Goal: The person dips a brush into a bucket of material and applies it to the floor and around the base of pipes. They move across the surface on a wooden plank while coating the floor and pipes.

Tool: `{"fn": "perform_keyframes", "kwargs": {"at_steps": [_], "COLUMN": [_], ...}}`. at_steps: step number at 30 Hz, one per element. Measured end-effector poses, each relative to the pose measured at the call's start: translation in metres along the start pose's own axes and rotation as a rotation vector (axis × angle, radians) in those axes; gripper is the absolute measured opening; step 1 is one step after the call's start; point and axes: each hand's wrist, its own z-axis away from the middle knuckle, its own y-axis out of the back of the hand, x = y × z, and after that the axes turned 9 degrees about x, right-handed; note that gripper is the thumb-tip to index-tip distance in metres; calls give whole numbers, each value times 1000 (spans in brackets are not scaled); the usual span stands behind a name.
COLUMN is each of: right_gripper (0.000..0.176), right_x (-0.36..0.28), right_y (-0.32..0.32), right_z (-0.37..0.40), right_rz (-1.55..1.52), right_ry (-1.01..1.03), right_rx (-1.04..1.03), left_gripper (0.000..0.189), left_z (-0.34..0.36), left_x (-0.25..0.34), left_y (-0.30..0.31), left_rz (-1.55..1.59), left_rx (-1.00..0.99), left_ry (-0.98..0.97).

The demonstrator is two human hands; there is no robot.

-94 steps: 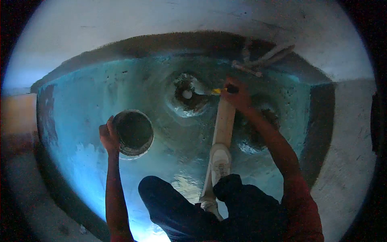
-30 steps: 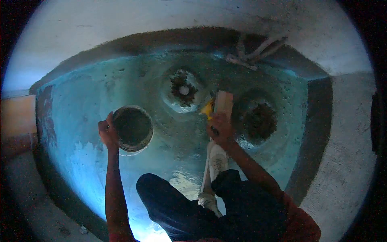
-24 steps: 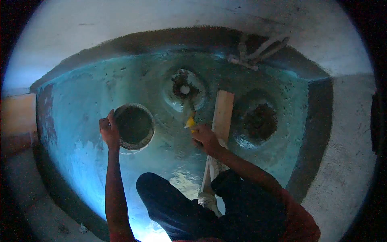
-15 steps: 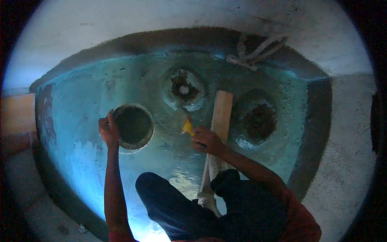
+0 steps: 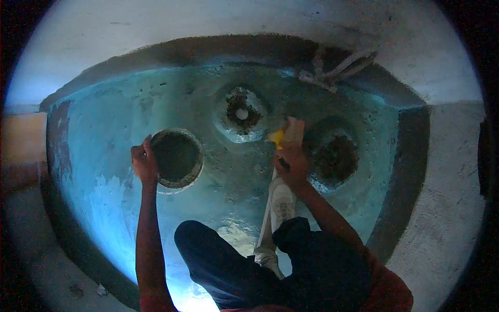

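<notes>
The person crouches over a wet, greenish floor point(image 5: 119, 130), knees in dark trousers point(image 5: 223, 260). The left hand point(image 5: 144, 158) grips the near-left rim of a round bucket point(image 5: 182, 184), fingers hooked over its edge; the bucket stands on the floor with a dark interior. The right hand point(image 5: 292, 161) is closed around a hand tool with a yellow section point(image 5: 278, 137), which sits above the far part of a wooden plank point(image 5: 296, 129). The tool's working end is blurred, so it may be a brush or a small trowel. A pale shoe point(image 5: 283, 203) rests on the plank, just below the right hand. Left of the plank's far end lies a rough round hollow point(image 5: 243, 127) with a pale disc point(image 5: 241, 114) inside; a second, darker hollow point(image 5: 337, 158) lies to its right. Pale pipes point(image 5: 343, 70) sit near the far wall point(image 5: 234, 15).
</notes>
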Motion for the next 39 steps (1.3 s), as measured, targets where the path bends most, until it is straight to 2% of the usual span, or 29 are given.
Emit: {"fn": "perform_keyframes", "kwargs": {"at_steps": [2,4,7,10,13,16,19,22,24,28,31,34,37,39], "right_gripper": [21,19,34,25,16,15,17,17,17,19,18,18,19,19], "right_x": [0,-4,-8,-39,-46,-40,-8,2,4,-16,-21,-16,-24,-26], "right_y": [-26,-38,-77,-59,-55,-36,-29,-14,-5,5,-18,-61,-70,-56], "right_z": [20,28,56,33,30,16,24,35,35,27,28,50,51,47], "right_rz": [-56,-27,-192,-227,-226,-33,49,158,105,39,84,-45,-197,-281], "right_ry": [15,256,311,284,359,366,201,210,196,171,93,359,268,129], "right_rx": [-63,-408,-362,-492,-403,-545,-548,-489,-464,-190,-450,-346,-451,-485], "left_gripper": [24,25,26,27,26,23,22,22,22,24,26,27,27,26], "left_z": [0,0,-1,-1,-3,-2,-1,-3,-1,-2,-3,-2,-3,-3], "left_x": [-2,-2,5,3,-3,-2,0,-12,-15,-11,-13,-1,-9,-18], "left_y": [-1,0,4,3,2,4,4,1,0,0,-5,-2,-4,-3], "left_rz": [10,-5,-84,-11,-23,-48,-32,-20,52,1,-46,-60,9,-29], "left_rx": [-1,-12,-11,-12,-13,15,8,19,35,30,8,21,-28,-26], "left_ry": [-6,-7,-41,-27,-99,-103,-52,-151,-167,-147,-30,-100,-35,-61]}}
